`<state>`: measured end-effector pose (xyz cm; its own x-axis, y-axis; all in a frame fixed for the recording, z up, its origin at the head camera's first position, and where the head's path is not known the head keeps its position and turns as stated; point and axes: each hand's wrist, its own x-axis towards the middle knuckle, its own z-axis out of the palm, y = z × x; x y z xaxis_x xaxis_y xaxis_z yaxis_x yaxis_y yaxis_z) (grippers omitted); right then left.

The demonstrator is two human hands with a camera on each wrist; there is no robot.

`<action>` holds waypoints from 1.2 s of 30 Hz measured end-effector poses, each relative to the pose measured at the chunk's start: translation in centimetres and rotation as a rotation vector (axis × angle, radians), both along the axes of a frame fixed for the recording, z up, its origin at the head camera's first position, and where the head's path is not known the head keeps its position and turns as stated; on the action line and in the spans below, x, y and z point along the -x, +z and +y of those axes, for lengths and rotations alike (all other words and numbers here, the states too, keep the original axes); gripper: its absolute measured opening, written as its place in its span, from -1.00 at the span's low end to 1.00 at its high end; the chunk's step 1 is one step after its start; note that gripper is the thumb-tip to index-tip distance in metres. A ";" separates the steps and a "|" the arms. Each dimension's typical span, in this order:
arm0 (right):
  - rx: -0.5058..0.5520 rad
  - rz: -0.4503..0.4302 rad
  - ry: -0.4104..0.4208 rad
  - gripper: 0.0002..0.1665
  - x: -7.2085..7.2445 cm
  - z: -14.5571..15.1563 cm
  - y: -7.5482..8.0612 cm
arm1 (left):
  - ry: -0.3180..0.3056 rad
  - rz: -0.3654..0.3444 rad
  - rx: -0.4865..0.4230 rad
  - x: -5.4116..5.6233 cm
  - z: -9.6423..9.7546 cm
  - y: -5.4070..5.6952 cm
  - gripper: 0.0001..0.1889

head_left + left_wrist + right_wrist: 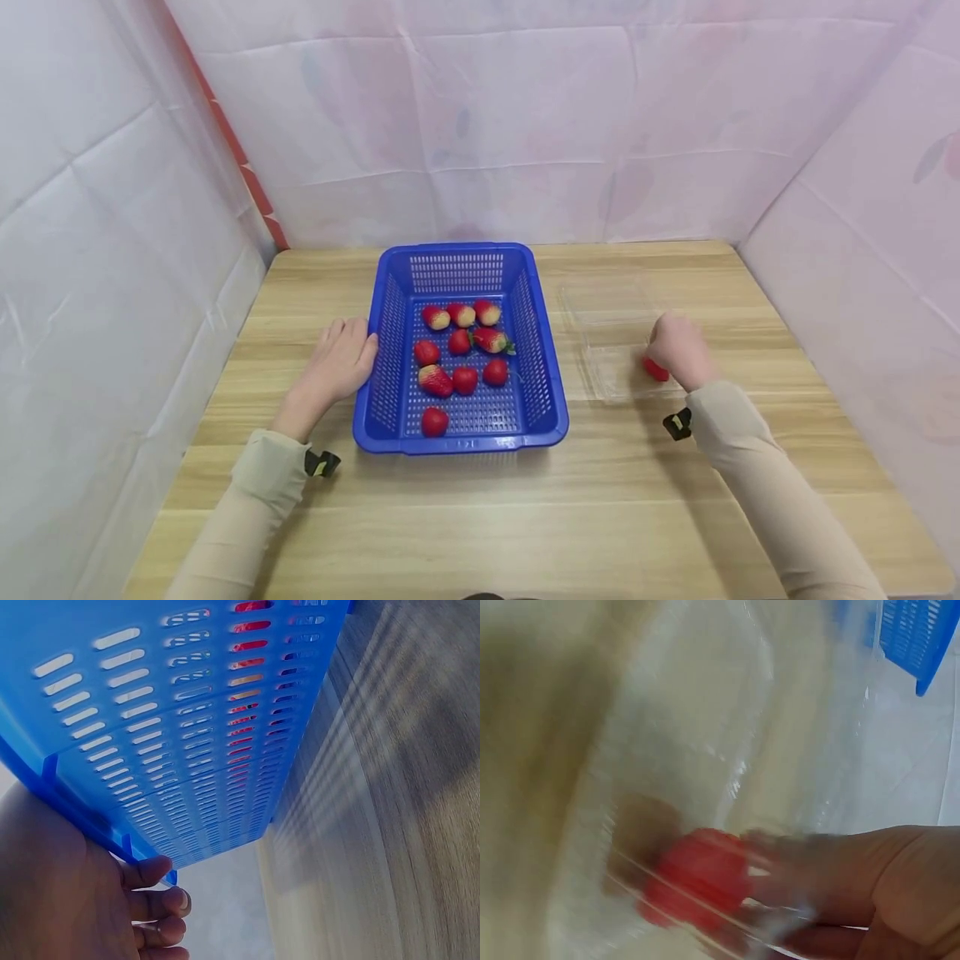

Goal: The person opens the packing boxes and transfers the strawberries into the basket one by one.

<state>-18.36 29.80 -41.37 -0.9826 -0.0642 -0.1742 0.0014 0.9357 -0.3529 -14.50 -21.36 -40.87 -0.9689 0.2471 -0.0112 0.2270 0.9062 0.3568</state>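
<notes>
My left hand (pixel 339 360) rests against the left rim of a blue plastic basket (pixel 552 392), its fingers loosely bent beside the rim in the left wrist view. On the basket's slotted floor lie several strawberries, some all red, like the front one (pixel 434 422), others with pale ends, like one at the back (pixel 487 313). Over to the right, my right hand (pixel 681 350) pinches a red strawberry (pixel 694 881) at a clear plastic box (pixel 609 333). In the right wrist view the strawberry is blurred and seen through the box's transparent wall.
The basket and clear box stand apart on a light wooden table (pixel 465 533). White sheeting (pixel 487 125) hangs behind the table and along both sides. A red strip (pixel 251 179) runs down the back left corner. Dark wrist straps (pixel 322 463) show at both cuffs.
</notes>
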 end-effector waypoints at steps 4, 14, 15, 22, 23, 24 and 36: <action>0.029 0.060 -0.016 -0.85 -0.9 -0.4 -0.6 | -0.002 -0.002 -0.001 -0.1 0.0 0.0 -0.63; 0.054 0.123 0.017 -0.71 -3.1 -1.9 -1.5 | 0.000 -0.009 -0.009 -0.1 -0.1 0.1 -0.64; 0.065 0.125 0.018 -0.70 -3.3 -2.1 -1.6 | 0.000 -0.009 -0.010 -0.1 -0.1 0.1 -0.63; 0.175 0.143 0.030 -0.71 -4.7 -3.6 -2.0 | -0.005 -0.005 -0.004 -0.1 -0.1 0.0 -0.64; 0.182 0.147 0.030 -0.70 -4.8 -3.8 -1.9 | -0.005 -0.004 -0.004 -0.1 -0.1 0.0 -0.64; 0.182 0.156 0.032 -0.69 -4.9 -4.0 -1.9 | -0.006 -0.002 -0.005 -0.1 -0.1 0.0 -0.64; 0.214 0.088 0.016 -0.66 -5.0 -4.6 -1.1 | -0.007 0.008 -0.016 0.0 -0.1 -0.1 -0.67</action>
